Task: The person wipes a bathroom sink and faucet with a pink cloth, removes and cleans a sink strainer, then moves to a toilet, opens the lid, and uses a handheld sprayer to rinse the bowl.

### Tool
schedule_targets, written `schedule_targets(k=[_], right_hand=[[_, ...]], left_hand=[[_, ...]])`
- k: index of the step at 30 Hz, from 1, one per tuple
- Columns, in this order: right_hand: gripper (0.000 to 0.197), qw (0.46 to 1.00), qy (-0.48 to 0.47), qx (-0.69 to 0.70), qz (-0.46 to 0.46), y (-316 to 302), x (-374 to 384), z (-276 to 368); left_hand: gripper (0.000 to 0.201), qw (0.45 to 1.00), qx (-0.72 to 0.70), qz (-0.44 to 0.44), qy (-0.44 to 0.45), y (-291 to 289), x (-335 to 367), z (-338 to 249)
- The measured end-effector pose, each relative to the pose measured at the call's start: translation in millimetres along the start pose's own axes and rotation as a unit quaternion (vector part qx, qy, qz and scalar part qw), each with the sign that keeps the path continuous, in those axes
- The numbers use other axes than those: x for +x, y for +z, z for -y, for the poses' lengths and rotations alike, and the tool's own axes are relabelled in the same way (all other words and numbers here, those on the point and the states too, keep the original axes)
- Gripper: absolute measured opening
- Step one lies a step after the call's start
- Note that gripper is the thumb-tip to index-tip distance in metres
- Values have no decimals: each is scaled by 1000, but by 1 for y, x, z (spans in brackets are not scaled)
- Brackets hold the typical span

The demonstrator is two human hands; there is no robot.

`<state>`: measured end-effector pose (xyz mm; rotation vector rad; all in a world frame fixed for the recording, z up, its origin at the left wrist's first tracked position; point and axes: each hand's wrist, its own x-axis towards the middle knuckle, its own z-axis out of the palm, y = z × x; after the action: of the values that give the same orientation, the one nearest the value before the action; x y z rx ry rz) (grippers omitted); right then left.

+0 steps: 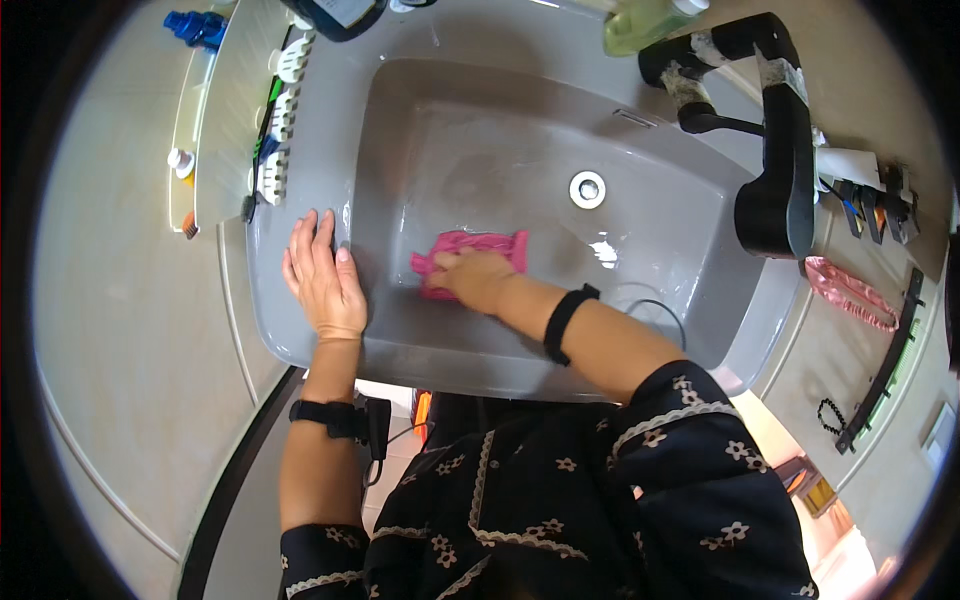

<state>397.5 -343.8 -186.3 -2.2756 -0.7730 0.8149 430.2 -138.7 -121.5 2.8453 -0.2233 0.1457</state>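
Note:
A wet pink cloth (505,243) lies bunched on the floor of the grey sink (480,130), toward its near left. My right hand (472,278) reaches down into the basin, fingers curled into the cloth and pressing it against the bottom. The fingertips are partly hidden in its folds. On the sink's left rim rests my left hand (328,280), flat with the fingers stretched out, holding nothing. Right of the cloth and farther back is the round metal drain (587,189). Water glistens on the basin's surface.
A black faucet (780,150) arches over the right rim. At the back stand a dark bottle (340,15) and a bottle of pale green liquid (645,25). A white toothbrush rack (278,130) lines the left wall. A pink headband (848,292) hangs at the right.

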Motion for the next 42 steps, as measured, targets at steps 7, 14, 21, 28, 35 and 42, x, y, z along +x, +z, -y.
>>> schedule_targets(k=[7,14,21,28,35,42], right_hand=[[30,883,284,212,-309,-89,29,-93],[38,784,192,484,-339,-93,107,-13],[19,919,18,383,-88,18,64,20],[31,961,170,144,165,3,-49,-12],[40,823,558,94,39,2,-259,-85],[61,706,707,-35,1,1,-272,-82]], left_hand=[[46,1000,-8,11,3,-3,5,-6],[42,1000,-4,6,0,-3,8,-5],[46,1000,1,-3,14,0,10,-7],[43,1000,5,-10,13,1,3,4],[45,1000,21,1,16,6,4,1],[46,999,30,-5,25,6,3,2]])
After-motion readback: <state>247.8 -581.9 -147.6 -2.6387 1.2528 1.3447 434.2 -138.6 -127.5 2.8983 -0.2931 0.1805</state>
